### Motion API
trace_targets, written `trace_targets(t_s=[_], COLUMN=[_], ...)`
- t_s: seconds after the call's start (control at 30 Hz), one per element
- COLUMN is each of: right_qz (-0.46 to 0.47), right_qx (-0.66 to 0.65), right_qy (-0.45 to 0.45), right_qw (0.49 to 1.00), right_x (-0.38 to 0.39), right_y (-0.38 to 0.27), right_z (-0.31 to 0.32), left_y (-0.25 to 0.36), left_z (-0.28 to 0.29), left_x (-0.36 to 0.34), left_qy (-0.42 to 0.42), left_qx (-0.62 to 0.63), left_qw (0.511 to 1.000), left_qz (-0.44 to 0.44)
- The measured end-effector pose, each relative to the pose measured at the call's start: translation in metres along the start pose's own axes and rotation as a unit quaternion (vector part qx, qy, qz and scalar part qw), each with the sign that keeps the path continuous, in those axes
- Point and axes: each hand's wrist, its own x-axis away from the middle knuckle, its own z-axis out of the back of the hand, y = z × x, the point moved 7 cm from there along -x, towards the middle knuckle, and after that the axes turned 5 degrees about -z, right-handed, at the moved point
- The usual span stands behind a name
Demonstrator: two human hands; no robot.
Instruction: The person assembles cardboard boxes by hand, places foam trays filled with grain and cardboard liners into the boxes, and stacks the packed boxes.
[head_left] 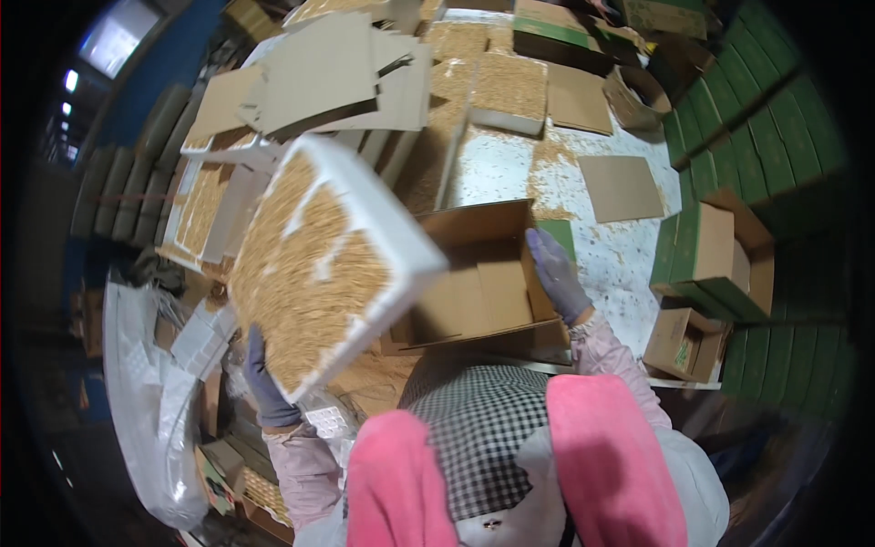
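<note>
A white foam tray (394,214), filled with tan, shaving-like flakes (305,283), is held tilted over the left side of an open cardboard box. My left hand (265,387), in a grey glove, grips its lower left edge; the tray hides some of the fingers. The brown box (474,296) sits in front of me, with bare cardboard showing inside. At its right wall is my right hand (554,273), also gloved, with its fingers along the upper edge. Motion blurs the tray slightly.
Cardboard sheets (319,73) lie stacked at the far left. Another flake-filled foam tray (509,91) stands at the back of the white table (611,264). Green boxes (766,118) are piled on the right, near open cartons (720,255). Clear plastic packaging (146,401) hangs at the left.
</note>
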Motion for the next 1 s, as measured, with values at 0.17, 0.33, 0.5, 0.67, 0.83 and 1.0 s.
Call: trace_targets(t_s=[0.17,0.33,0.5,0.67,0.83,1.0], right_qz=[-0.067,-0.046,-0.038,-0.048,-0.159,-0.154], right_qx=[-0.261,-0.193,0.053,0.049,0.045,0.139], right_qy=[0.017,-0.036,-0.007,0.037,0.026,0.066], right_qw=[0.963,0.979,0.998,0.997,0.986,0.976], right_x=[0.033,0.017,0.016,0.009,0.014,0.006], right_y=[0.105,0.091,0.018,0.028,0.035,0.016], right_z=[-0.038,-0.012,0.023,0.019,0.018,0.003], left_y=[-0.092,-0.142,-0.138,-0.158,-0.052,0.035], left_z=[-0.129,-0.102,-0.094,-0.100,-0.211,-0.233], left_x=[-0.013,-0.044,-0.039,-0.038,-0.044,-0.234], left_qy=[-0.109,-0.149,-0.253,-0.293,-0.288,-0.197], left_qx=[-0.101,-0.161,-0.271,-0.541,-0.714,-0.831], left_qw=[0.985,0.970,0.927,0.785,0.411,0.305], left_qz=[0.089,0.103,0.054,0.066,-0.488,-0.421])
